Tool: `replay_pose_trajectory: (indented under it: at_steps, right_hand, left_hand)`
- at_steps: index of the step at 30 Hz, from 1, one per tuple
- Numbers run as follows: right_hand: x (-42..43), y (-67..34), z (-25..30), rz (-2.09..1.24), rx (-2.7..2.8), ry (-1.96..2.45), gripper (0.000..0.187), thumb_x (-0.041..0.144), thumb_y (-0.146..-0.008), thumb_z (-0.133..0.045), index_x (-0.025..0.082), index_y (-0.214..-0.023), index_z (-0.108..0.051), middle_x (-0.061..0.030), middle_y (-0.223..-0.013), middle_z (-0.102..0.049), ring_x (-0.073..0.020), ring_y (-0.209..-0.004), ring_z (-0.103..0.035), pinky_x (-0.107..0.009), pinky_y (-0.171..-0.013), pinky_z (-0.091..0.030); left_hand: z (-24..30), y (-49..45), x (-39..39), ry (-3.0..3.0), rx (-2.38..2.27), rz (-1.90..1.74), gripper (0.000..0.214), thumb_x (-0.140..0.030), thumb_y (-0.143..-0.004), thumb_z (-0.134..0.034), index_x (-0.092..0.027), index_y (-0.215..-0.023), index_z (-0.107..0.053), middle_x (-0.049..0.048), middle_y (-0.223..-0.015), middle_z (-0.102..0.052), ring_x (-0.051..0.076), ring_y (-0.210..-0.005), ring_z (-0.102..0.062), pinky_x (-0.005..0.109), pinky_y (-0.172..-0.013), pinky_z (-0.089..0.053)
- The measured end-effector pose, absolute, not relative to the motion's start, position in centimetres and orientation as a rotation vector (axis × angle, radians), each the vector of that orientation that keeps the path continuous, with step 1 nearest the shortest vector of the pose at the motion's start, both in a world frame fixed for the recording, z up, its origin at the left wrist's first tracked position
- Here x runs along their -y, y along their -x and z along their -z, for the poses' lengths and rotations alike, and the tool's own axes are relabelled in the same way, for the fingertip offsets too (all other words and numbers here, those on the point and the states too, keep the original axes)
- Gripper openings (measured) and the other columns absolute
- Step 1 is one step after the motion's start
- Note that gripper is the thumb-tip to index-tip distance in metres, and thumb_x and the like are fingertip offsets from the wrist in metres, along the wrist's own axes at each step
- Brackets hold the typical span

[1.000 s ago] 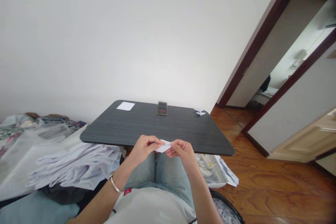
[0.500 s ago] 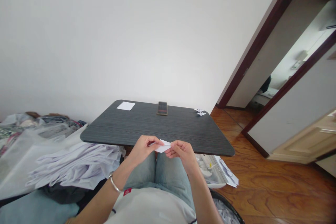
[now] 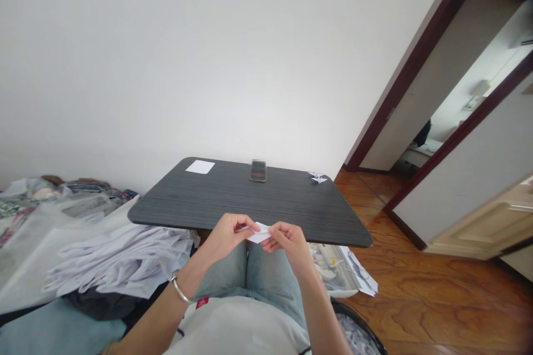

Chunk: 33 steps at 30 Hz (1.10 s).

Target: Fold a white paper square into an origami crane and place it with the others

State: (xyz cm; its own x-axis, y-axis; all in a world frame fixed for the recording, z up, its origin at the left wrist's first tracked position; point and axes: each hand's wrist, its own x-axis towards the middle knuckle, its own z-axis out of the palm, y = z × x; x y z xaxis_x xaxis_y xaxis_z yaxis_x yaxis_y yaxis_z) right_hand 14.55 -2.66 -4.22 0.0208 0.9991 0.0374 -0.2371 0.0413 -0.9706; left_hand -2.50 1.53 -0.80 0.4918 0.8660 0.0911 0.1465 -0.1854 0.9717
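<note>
Midway, seemingly: pinching a part-folded paper (image 3: 259,231) between left hand (image 3: 227,236) and right hand (image 3: 289,241) at the near edge of the table (image 3: 233,199) (finished figure (image 3: 318,178) far right, flat sheet (image 3: 200,167) far left).

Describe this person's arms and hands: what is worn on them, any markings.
Both forearms are bare, with no sleeves or gloves in view. The left hand has a thin silver bangle at its wrist. The right hand shows no watch or bracelet. Rings cannot be made out on either hand.
</note>
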Motion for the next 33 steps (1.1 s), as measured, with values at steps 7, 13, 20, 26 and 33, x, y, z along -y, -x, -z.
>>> replay_pose_trajectory:
  at_steps: [7,13,20,26,33]
  right_hand:
    - [2.65,-14.47,4.26,-1.264,1.046,1.056,0.034,0.045,-0.064,-0.073,0.013,-0.061,-0.065,-0.005,-0.053,-0.069,-0.0129,-0.043,-0.063,-0.02,-0.043,-0.051]
    - [2.85,-14.35,3.97,-1.242,1.045,1.055,0.033,0.045,-0.065,-0.072,0.014,-0.061,-0.065,-0.0042,-0.053,-0.07,-0.0129,-0.044,-0.063,-0.02,-0.044,-0.051]
    - [2.99,-14.28,3.65,-1.226,1.056,1.048,0.032,0.045,-0.065,-0.072,0.014,-0.061,-0.065,-0.0033,-0.053,-0.069,-0.0121,-0.044,-0.063,-0.02,-0.044,-0.051]
    - [3.05,-14.02,3.72,-1.236,1.053,1.04,0.03,0.043,-0.066,-0.072,0.014,-0.063,-0.065,-0.0027,-0.052,-0.069,-0.0115,-0.043,-0.062,-0.019,-0.043,-0.05]
    - [3.11,-13.97,3.69,-1.253,1.068,1.02,0.031,0.043,-0.068,-0.071,0.013,-0.062,-0.065,-0.0028,-0.051,-0.068,-0.0108,-0.042,-0.062,-0.018,-0.042,-0.05]
  left_hand:
    - [0.42,2.62,-1.14,-1.528,-0.764,-0.778,0.02,-0.027,-0.07,-0.065,-0.01,-0.081,-0.069,0.0063,-0.075,-0.07,0.015,-0.068,-0.06,0.024,-0.065,-0.043]
    - [0.48,2.11,-1.06,-1.338,-0.802,-0.865,0.023,-0.033,-0.062,-0.072,-0.01,-0.063,-0.065,0.002,-0.059,-0.066,0.012,-0.055,-0.056,0.022,-0.057,-0.04]
    - [0.7,1.96,-1.31,-1.317,-0.839,-0.872,0.02,-0.025,-0.056,-0.076,-0.011,-0.062,-0.064,0.0007,-0.057,-0.065,0.011,-0.053,-0.057,0.022,-0.055,-0.041]
    - [0.41,1.88,-1.07,-1.332,-0.872,-0.887,0.019,-0.024,-0.056,-0.075,-0.011,-0.063,-0.064,0.0016,-0.056,-0.066,0.012,-0.053,-0.058,0.022,-0.055,-0.042]
    - [0.39,1.86,-1.07,-1.32,-0.861,-0.891,0.02,-0.026,-0.056,-0.076,-0.011,-0.064,-0.064,0.0024,-0.058,-0.066,0.012,-0.055,-0.058,0.023,-0.056,-0.041]
